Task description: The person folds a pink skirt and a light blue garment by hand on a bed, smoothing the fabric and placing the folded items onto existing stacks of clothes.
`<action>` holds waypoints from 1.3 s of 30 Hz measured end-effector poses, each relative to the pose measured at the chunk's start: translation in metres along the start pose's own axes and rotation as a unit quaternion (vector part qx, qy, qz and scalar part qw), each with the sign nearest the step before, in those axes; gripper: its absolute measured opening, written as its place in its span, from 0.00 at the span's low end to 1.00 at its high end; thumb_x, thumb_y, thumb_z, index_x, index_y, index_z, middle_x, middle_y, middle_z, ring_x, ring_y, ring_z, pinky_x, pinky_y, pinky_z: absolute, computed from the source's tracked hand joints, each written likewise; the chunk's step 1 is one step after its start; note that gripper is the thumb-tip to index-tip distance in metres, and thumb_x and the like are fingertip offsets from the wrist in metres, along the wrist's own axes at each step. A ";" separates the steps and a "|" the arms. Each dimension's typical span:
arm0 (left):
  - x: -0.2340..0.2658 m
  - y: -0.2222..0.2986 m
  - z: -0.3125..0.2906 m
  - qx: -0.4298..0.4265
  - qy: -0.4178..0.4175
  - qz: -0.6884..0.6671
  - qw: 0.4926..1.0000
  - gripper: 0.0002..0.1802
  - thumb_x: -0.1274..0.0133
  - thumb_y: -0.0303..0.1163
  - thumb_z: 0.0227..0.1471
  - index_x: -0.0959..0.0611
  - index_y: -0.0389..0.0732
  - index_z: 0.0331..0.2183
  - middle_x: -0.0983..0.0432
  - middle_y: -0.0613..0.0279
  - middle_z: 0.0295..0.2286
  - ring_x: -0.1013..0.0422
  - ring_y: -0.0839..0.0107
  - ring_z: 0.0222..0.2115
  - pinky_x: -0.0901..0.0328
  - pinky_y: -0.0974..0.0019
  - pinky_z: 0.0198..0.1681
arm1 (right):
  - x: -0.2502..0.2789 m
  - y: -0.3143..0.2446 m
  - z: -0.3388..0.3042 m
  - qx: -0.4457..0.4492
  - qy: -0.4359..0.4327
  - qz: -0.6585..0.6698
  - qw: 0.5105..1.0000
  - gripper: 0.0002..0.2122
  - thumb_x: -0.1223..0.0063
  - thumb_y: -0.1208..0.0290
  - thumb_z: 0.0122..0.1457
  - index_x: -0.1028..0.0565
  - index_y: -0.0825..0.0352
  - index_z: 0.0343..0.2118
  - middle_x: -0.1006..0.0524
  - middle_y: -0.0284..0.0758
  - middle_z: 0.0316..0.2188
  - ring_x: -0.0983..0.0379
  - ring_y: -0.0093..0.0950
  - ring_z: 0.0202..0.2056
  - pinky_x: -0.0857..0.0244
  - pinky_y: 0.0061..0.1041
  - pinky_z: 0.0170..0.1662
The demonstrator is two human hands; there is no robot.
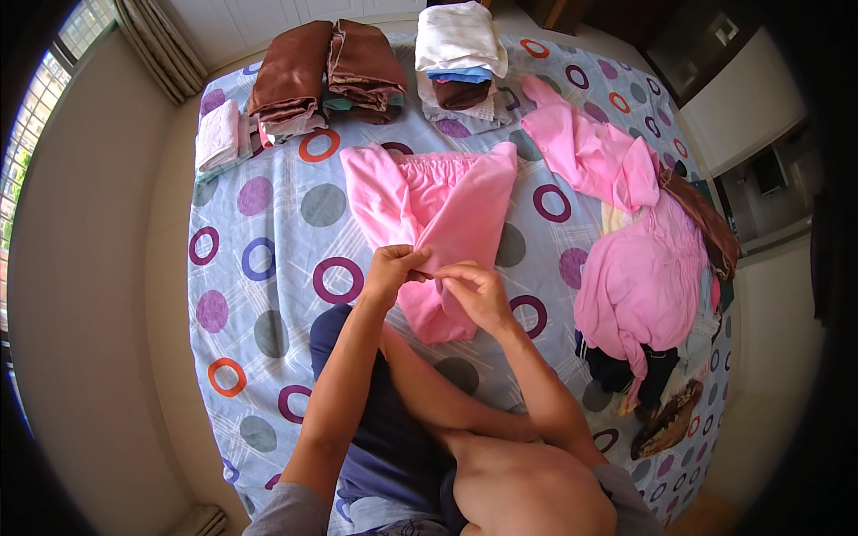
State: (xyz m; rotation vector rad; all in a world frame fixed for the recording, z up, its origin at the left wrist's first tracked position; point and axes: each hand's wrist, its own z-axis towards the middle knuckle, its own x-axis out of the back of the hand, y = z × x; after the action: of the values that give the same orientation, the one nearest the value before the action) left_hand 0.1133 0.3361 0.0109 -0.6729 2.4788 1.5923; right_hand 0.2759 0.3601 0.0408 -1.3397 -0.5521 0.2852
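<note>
Pink trousers with a gathered elastic waistband (pixel 447 168) lie on the bed in front of me, their legs folded inward toward me. Over their middle, my left hand (pixel 393 270) is closed, thumb pressed against the fingers. My right hand (pixel 475 293) meets it from the right in a pinch, fingertips close to the left ones. Between the fingertips is something small, thin and dark reddish that I cannot make out. Whether either hand also grips the pink cloth is hidden by the fingers.
I sit cross-legged on a patterned bedsheet (pixel 295 210). Folded brown cloths (pixel 293 67) and a folded white stack (pixel 458 40) stand along the far edge, with a small white folded cloth (pixel 217 138) at far left. Rumpled pink clothes (pixel 639 277) are heaped at right.
</note>
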 end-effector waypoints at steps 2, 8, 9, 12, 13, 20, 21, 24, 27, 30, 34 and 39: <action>-0.003 0.004 0.001 0.002 -0.012 -0.017 1.000 0.08 0.49 0.31 0.45 0.23 0.35 0.22 0.27 0.62 0.19 0.31 0.76 0.18 0.39 0.78 0.20 | 0.019 0.009 -0.010 -0.120 0.040 0.042 0.991 0.08 0.49 0.78 0.45 0.27 0.70 0.31 0.27 0.34 0.27 0.31 0.22 0.32 0.37 0.18 0.33; -0.010 0.009 0.000 -0.054 -0.045 -0.076 0.995 0.08 0.52 0.32 0.48 0.25 0.37 0.24 0.29 0.66 0.20 0.29 0.74 0.20 0.38 0.78 0.21 | 0.022 0.041 -0.068 -0.075 0.088 -0.234 0.965 0.35 0.38 0.67 0.35 0.43 0.70 0.48 0.41 0.42 0.46 0.41 0.32 0.44 0.39 0.27 0.41; -0.011 0.010 -0.001 -0.053 -0.049 -0.074 0.995 0.09 0.53 0.32 0.49 0.25 0.38 0.24 0.30 0.67 0.20 0.29 0.74 0.20 0.38 0.78 0.21 | 0.014 0.047 -0.075 -0.060 0.089 -0.268 0.957 0.39 0.37 0.66 0.34 0.47 0.70 0.50 0.45 0.46 0.48 0.45 0.39 0.47 0.45 0.32 0.47; -0.012 0.010 -0.002 -0.069 -0.058 -0.087 0.992 0.09 0.54 0.33 0.49 0.25 0.37 0.25 0.29 0.66 0.21 0.29 0.74 0.21 0.38 0.78 0.21 | -0.010 0.048 -0.078 -0.044 0.119 -0.310 0.942 0.39 0.38 0.66 0.36 0.49 0.72 0.51 0.46 0.50 0.49 0.46 0.45 0.49 0.49 0.34 0.50; -0.012 0.011 -0.003 -0.069 -0.059 -0.086 0.992 0.09 0.54 0.33 0.49 0.25 0.37 0.25 0.29 0.66 0.21 0.29 0.74 0.21 0.38 0.78 0.21 | -0.015 0.051 -0.076 -0.063 0.114 -0.308 0.943 0.38 0.41 0.68 0.38 0.50 0.72 0.51 0.48 0.52 0.49 0.49 0.48 0.50 0.49 0.34 0.51; -0.009 0.012 -0.006 -0.107 -0.086 -0.122 0.983 0.10 0.55 0.33 0.50 0.25 0.37 0.29 0.28 0.65 0.24 0.31 0.77 0.22 0.37 0.79 0.23 | -0.018 0.054 -0.057 -0.061 0.126 -0.319 0.937 0.32 0.47 0.73 0.41 0.49 0.73 0.51 0.48 0.53 0.50 0.49 0.48 0.51 0.49 0.34 0.51; -0.009 0.012 -0.006 -0.121 -0.094 -0.138 0.978 0.09 0.56 0.33 0.50 0.25 0.37 0.30 0.28 0.65 0.25 0.31 0.77 0.22 0.37 0.79 0.24 | -0.017 0.059 -0.056 -0.057 0.144 -0.322 0.934 0.30 0.48 0.74 0.42 0.46 0.73 0.49 0.47 0.52 0.50 0.47 0.46 0.50 0.48 0.33 0.50; -0.007 0.013 -0.014 -0.147 -0.093 -0.185 0.967 0.09 0.56 0.33 0.50 0.26 0.37 0.30 0.28 0.65 0.25 0.32 0.78 0.22 0.37 0.79 0.24 | -0.012 0.064 -0.057 -0.084 0.182 -0.315 0.928 0.25 0.49 0.76 0.41 0.40 0.72 0.45 0.42 0.49 0.47 0.42 0.44 0.47 0.44 0.32 0.47; 0.001 0.020 -0.025 -0.172 -0.080 -0.213 0.959 0.10 0.56 0.33 0.51 0.26 0.37 0.31 0.28 0.65 0.25 0.32 0.79 0.22 0.38 0.79 0.23 | -0.008 0.067 -0.052 -0.169 0.215 -0.248 0.929 0.19 0.50 0.76 0.40 0.34 0.69 0.39 0.35 0.45 0.41 0.36 0.41 0.41 0.40 0.30 0.42; -0.010 0.045 -0.042 -0.222 -0.058 -0.241 0.943 0.10 0.57 0.33 0.51 0.27 0.37 0.32 0.28 0.65 0.24 0.32 0.79 0.22 0.38 0.80 0.24 | 0.004 0.086 -0.047 -0.162 0.264 -0.182 0.933 0.08 0.55 0.77 0.44 0.29 0.69 0.30 0.27 0.41 0.25 0.29 0.34 0.26 0.37 0.27 0.30; -0.004 0.069 -0.059 -0.250 -0.025 -0.228 0.940 0.09 0.58 0.33 0.51 0.28 0.37 0.31 0.28 0.64 0.25 0.32 0.78 0.23 0.37 0.81 0.24 | 0.024 0.066 -0.029 -0.219 0.267 0.019 0.938 0.07 0.59 0.80 0.48 0.29 0.70 0.29 0.28 0.34 0.24 0.31 0.21 0.20 0.38 0.16 0.15; 0.025 0.112 -0.069 -0.261 0.015 -0.161 0.952 0.11 0.59 0.32 0.52 0.28 0.34 0.32 0.28 0.61 0.25 0.30 0.77 0.24 0.37 0.81 0.26 | 0.068 -0.005 0.016 -0.115 0.263 0.022 0.958 0.05 0.59 0.79 0.48 0.28 0.71 0.25 0.30 0.32 0.15 0.35 0.19 0.12 0.44 0.17 0.11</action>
State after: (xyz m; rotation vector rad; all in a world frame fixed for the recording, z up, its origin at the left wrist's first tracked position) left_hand 0.0526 0.3062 0.1271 -1.1041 1.8248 2.1091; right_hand 0.3240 0.4070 0.0621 -1.5807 -0.1061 -0.1090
